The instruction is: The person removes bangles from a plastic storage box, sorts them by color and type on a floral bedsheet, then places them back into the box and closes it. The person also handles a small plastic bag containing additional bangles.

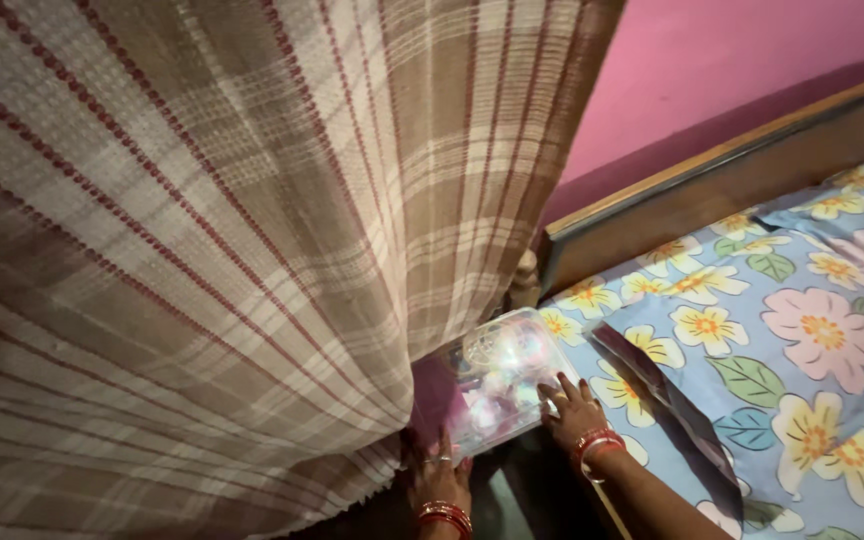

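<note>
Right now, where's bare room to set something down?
Free: the floral bedsheet right of the clear plastic box, up to the wooden bed frame. Crowded: the bed's corner, where the checked cloth, box and both hands meet.

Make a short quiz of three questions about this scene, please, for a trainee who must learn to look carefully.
1. True or false: both hands touch the clear plastic lidded box.
2. What hangs over the left part of the view?
A. brown checked woven cloth
B. green net
C. white paper
3. What pattern does the blue bedsheet carry?

Key
1. True: the left hand rests at its near corner and the right hand lies on its right edge.
2. A.
3. Large flowers, pink and yellow, with green leaves.
</note>
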